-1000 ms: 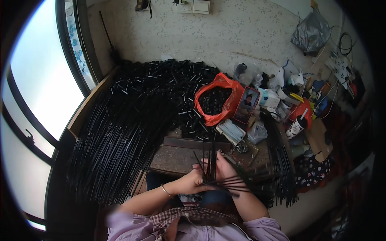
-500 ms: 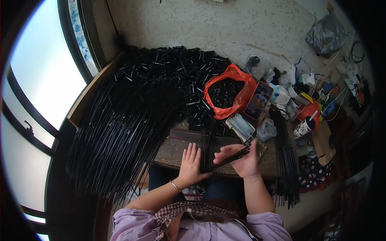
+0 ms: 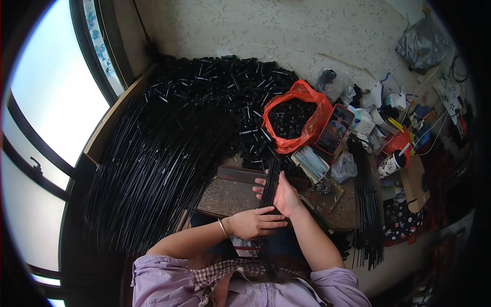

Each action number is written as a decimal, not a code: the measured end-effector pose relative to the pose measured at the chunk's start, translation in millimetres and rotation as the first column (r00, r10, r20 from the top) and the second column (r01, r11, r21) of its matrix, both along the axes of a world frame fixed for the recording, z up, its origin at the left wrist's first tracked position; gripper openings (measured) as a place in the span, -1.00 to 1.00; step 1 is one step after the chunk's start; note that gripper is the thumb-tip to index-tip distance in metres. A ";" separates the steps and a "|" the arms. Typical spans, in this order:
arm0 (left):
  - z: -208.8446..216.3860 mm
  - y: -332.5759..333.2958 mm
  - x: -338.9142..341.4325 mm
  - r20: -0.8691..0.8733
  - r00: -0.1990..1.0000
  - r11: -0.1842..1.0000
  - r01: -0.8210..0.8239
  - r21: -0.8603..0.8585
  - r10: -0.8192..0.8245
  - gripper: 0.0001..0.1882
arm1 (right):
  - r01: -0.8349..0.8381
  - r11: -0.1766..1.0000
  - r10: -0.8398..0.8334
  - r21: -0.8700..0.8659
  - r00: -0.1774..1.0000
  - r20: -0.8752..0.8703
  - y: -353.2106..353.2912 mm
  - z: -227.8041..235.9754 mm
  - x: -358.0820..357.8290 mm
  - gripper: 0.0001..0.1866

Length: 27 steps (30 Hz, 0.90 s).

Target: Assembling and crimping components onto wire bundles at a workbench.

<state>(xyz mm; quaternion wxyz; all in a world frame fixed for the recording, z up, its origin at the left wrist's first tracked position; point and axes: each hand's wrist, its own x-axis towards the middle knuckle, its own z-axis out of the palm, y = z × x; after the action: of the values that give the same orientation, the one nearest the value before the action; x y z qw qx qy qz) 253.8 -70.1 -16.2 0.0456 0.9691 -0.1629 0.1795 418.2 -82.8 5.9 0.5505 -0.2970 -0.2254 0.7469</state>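
Note:
A bundle of thin black rods (image 3: pixel 271 179) stands out from the table's front edge toward me, its far end reaching the pile of black tubular parts. My right hand (image 3: pixel 287 198) cradles the bundle from the right, palm up, with its fingertips showing on the left side. Lower down, my left hand (image 3: pixel 250 224) lies across the near end, its thumb and fingers around the rods close to my right wrist. The rods' lowest ends are partly hidden by the left hand.
Many long black rods (image 3: pixel 148 174) spread over the left side, below heaped black tubular parts (image 3: pixel 220 77). Near the middle are a red plastic bag (image 3: pixel 325 113) of small black pieces, a phone (image 3: pixel 335 130) and a tray of pale sticks (image 3: pixel 312 163). More rods (image 3: pixel 368 220) hang at right.
My right hand has moved left from a tilted dark strip onto the rod bundle. My left hand has come nearer to me and turned across the bundle's lower end.

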 end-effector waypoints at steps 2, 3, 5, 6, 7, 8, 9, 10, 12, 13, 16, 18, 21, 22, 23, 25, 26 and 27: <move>2.3 0.0 1.1 -0.060 0.997 0.980 -0.068 -0.187 0.058 -0.52 | 0.393 0.876 -0.482 0.280 0.683 0.549 1.8 14.2 -14.8 -0.39; 6.3 1.3 2.4 -0.060 0.994 0.969 -0.101 -0.225 0.090 -0.61 | 0.388 0.881 -0.473 0.271 0.687 0.552 0.6 11.9 -10.8 -0.39; 3.3 1.4 1.0 -0.070 0.993 0.964 -0.113 -0.242 0.098 -0.61 | 0.501 0.823 -0.535 0.267 0.530 0.658 -3.2 7.7 4.1 -0.42; 1.7 3.7 2.9 -0.072 0.993 0.963 -0.111 -0.246 0.096 -0.61 | 0.501 0.864 -0.424 0.040 0.683 0.594 -8.7 9.0 5.3 -0.41; -0.1 4.8 4.4 -0.087 0.993 0.965 -0.104 -0.239 0.085 -0.62 | 0.430 0.903 -0.330 -0.021 0.723 0.607 -12.7 0.6 4.6 -0.42; -3.2 5.6 6.0 -0.082 0.993 0.967 -0.096 -0.237 0.079 -0.62 | 0.356 0.931 -0.234 -0.082 0.754 0.613 -17.1 -7.7 1.7 -0.41; -3.3 6.4 6.0 -0.065 0.997 0.943 -0.063 -0.327 0.044 -0.60 | 0.364 0.931 -0.276 -0.001 0.706 0.652 -20.8 -10.0 -6.5 -0.40; -2.2 7.6 6.5 -0.044 0.999 0.910 -0.026 -0.413 0.008 -0.57 | 0.317 0.942 -0.287 0.107 0.600 0.747 -24.5 -8.8 -6.8 -0.38; 0.9 6.9 3.6 -0.024 1.000 0.872 -0.024 -0.490 0.014 -0.58 | 0.146 0.911 -0.353 0.387 0.760 0.545 -41.3 17.7 -10.5 -0.52; 0.7 4.2 -1.4 -0.045 0.996 0.800 -0.088 -0.593 0.076 -0.56 | 0.144 0.906 -0.357 0.398 0.763 0.539 -50.8 34.7 -12.7 -0.52; 8.6 5.4 -4.1 -0.009 1.000 0.768 -0.025 -0.640 0.025 -0.50 | -0.445 0.766 -0.075 0.465 0.655 0.752 -77.8 55.5 -13.3 -0.69; 1.2 -1.0 -4.5 -0.057 0.975 0.683 -0.190 -0.705 0.213 -0.59 | -0.176 0.849 -0.378 0.498 0.454 0.806 -85.1 50.9 -20.2 -0.74; -1.6 5.5 -1.9 0.027 0.987 0.784 -0.108 -0.612 0.157 -0.59 | -0.118 0.781 -0.510 0.613 0.446 0.736 -90.8 54.5 -24.4 -0.69; 4.0 5.5 -1.2 0.088 0.983 0.807 -0.077 -0.586 0.159 -0.64 | -0.205 0.741 -0.514 0.639 0.440 0.736 -93.7 60.1 -24.1 -0.66; 8.1 4.0 1.7 0.076 0.988 0.771 -0.054 -0.635 0.132 -0.68 | -0.230 0.699 -0.513 0.677 0.498 0.699 -92.5 67.0 -22.7 -0.59; 23.2 -0.5 -0.1 -0.051 0.982 0.671 -0.160 -0.724 0.180 -0.74 | -0.163 0.760 -0.387 0.629 0.664 0.639 -92.1 93.4 -18.1 -0.58; 18.6 1.8 -2.0 -0.067 0.977 0.697 -0.193 -0.691 0.205 -0.72 | -0.207 0.754 -0.343 0.623 0.685 0.643 -88.1 105.3 -13.2 -0.62; 19.1 3.7 -4.4 -0.031 0.982 0.712 -0.158 -0.684 0.188 -0.63 | -0.309 0.766 -0.297 0.563 0.606 0.737 -84.3 117.6 -11.4 -0.68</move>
<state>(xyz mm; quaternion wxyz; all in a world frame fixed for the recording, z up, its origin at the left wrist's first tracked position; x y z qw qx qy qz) 249.4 -66.4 2.9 0.3785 0.8912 0.0049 0.2498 406.8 -167.1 123.5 0.4550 -0.3884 -0.6873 0.4119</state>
